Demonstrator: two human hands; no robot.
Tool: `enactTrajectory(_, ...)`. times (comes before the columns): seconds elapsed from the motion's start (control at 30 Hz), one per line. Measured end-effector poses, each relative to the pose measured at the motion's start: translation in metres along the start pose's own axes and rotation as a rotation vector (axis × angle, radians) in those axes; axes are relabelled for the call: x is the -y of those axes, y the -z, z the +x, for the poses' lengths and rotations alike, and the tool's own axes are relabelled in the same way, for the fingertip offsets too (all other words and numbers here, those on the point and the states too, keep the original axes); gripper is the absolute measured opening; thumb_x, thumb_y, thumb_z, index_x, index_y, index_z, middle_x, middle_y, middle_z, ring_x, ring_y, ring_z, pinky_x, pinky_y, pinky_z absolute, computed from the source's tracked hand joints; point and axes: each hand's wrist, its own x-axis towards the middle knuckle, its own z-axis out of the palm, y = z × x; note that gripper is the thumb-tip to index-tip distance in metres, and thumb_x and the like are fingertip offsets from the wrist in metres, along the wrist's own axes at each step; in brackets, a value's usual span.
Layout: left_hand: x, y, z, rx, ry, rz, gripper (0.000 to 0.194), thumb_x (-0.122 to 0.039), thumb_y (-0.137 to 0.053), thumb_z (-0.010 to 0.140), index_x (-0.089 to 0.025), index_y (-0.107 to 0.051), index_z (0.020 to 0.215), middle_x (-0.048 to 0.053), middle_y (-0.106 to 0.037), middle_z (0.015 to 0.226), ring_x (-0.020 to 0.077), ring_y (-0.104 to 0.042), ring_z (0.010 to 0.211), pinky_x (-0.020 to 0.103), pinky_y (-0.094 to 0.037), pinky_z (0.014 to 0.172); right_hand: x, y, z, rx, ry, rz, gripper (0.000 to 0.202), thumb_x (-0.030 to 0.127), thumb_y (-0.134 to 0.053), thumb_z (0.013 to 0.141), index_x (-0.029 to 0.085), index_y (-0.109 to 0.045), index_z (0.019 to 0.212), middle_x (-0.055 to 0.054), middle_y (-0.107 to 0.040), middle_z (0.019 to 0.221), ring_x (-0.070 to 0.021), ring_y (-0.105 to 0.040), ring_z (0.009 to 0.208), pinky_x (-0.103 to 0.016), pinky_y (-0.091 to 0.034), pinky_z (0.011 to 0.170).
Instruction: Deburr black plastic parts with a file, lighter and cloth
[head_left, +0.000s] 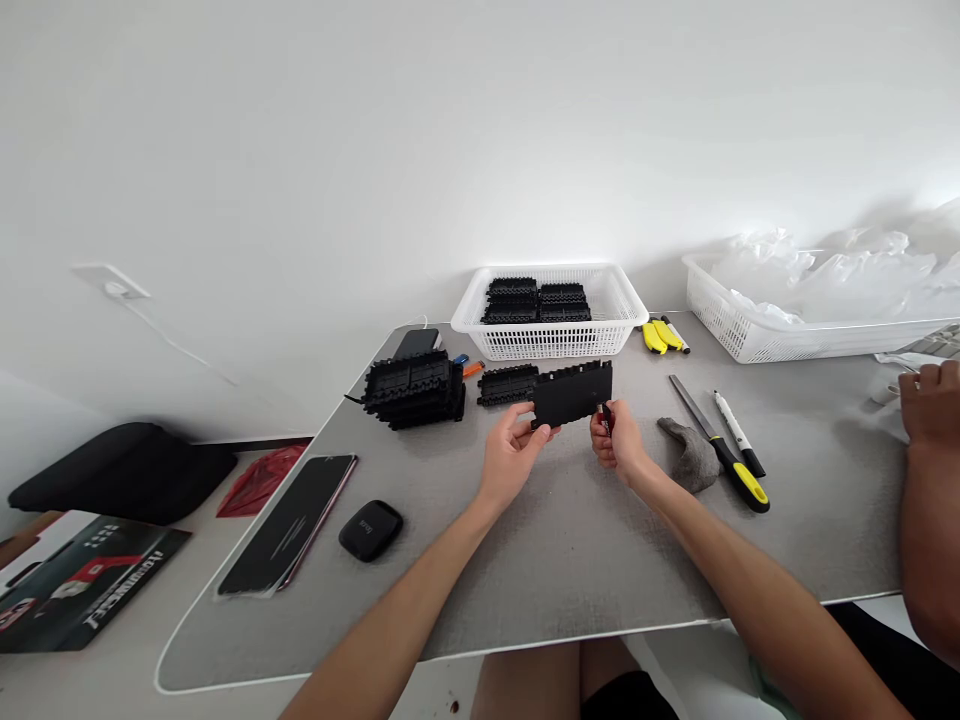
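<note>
A flat black plastic piece [573,395] with a notched upper edge is tilted up above the table. My left hand [514,446] grips its lower left corner between thumb and fingers. At its lower right corner, my right hand [616,440] is wrapped round a small red tool [604,420], whose tip meets the piece; the tool's exact kind is unclear. Just behind and to the left, another black piece [507,385] lies on the table. A stack of similar black pieces [412,388] stands further left.
Behind are a white basket [551,341] of black pieces and another basket [750,340] with plastic bags. A file [724,450], marker [736,428] and grey cloth [690,455] lie right. A person's hand [930,400] is at far right; a phone [289,525] lies left.
</note>
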Motion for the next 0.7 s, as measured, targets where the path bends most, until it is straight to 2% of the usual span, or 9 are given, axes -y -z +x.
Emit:
enactTrajectory(0.33, 0.002, 0.003, -0.001, 0.02, -0.047, 0.053, 0.041, -0.042, -0.067, 0.08, -0.02, -0.054, 0.113, 0.01, -0.074, 0.1, 0.0288, -0.071, 0.098, 0.045, -0.057, 0.09, 0.002, 0.002, -0.002, 0.016, 0.007, 0.003, 0.036, 0.045, -0.033, 0.084, 0.023, -0.031, 0.057, 0.007, -0.023, 0.044, -0.0063, -0.01, 0.037, -0.021, -0.007, 0.036)
enactTrajectory(0.43, 0.003, 0.003, 0.0, -0.014, -0.045, 0.027, 0.04, -0.041, -0.067, 0.08, -0.019, -0.053, 0.112, 0.01, -0.074, 0.098, 0.0282, -0.071, 0.096, 0.045, -0.057, 0.09, 0.007, 0.006, -0.005, 0.074, 0.044, 0.011, 0.044, 0.056, -0.03, 0.087, 0.023, -0.032, 0.058, 0.007, -0.023, 0.046, -0.0067, -0.011, 0.038, -0.021, -0.009, 0.037)
enactTrajectory(0.5, 0.003, 0.004, 0.002, -0.043, -0.038, -0.003, 0.04, -0.04, -0.068, 0.08, -0.019, -0.053, 0.11, 0.009, -0.075, 0.095, 0.0277, -0.072, 0.094, 0.045, -0.057, 0.09, 0.011, 0.011, -0.004, 0.097, 0.139, 0.022, 0.051, 0.066, -0.03, 0.085, 0.022, -0.035, 0.061, 0.007, -0.026, 0.049, -0.0071, -0.015, 0.039, -0.021, -0.013, 0.038)
enactTrajectory(0.57, 0.003, 0.004, 0.003, -0.059, -0.034, -0.025, 0.04, -0.039, -0.069, 0.079, -0.018, -0.053, 0.109, 0.009, -0.075, 0.093, 0.0272, -0.072, 0.092, 0.045, -0.057, 0.09, 0.016, 0.019, 0.0, 0.032, 0.296, -0.014, 0.053, 0.071, -0.032, 0.084, 0.022, -0.041, 0.067, 0.005, -0.031, 0.054, -0.0086, -0.024, 0.042, -0.022, -0.021, 0.041)
enactTrajectory(0.6, 0.004, 0.005, 0.004, -0.065, -0.036, -0.031, 0.039, -0.038, -0.069, 0.079, -0.018, -0.053, 0.109, 0.009, -0.075, 0.092, 0.0271, -0.072, 0.092, 0.045, -0.056, 0.09, 0.017, 0.024, 0.003, -0.041, 0.381, -0.072, 0.051, 0.07, -0.033, 0.085, 0.022, -0.044, 0.071, 0.004, -0.035, 0.058, -0.0099, -0.03, 0.045, -0.023, -0.025, 0.043)
enactTrajectory(0.7, 0.008, 0.006, 0.006, -0.087, -0.058, -0.019, 0.037, -0.038, -0.068, 0.078, -0.019, -0.053, 0.106, 0.008, -0.075, 0.091, 0.027, -0.072, 0.092, 0.045, -0.056, 0.09, 0.017, 0.04, 0.013, -0.345, 0.571, -0.425, 0.038, 0.056, -0.038, 0.09, 0.022, -0.052, 0.088, -0.002, -0.051, 0.073, -0.016, -0.048, 0.061, -0.027, -0.036, 0.055)
